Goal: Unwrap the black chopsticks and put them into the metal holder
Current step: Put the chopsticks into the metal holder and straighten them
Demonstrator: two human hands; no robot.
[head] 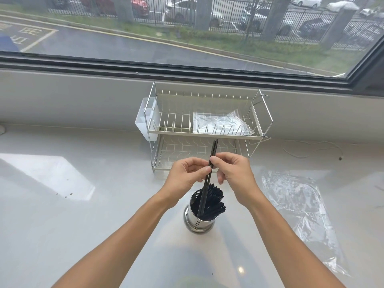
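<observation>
Both grips [209, 167] pinch chopsticks [204, 194] | tips seemingly inside holder [197, 222]

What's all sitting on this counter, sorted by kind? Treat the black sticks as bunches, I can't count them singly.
Metal holder: 1
Wire dish rack: 1
White plastic caddy hung on the rack: 1
Clear plastic wrappers: 2, one on the rack's top shelf, one on the counter
Chopstick bunches: 2, one in the holder, one held by both hands
Total: 7
</observation>
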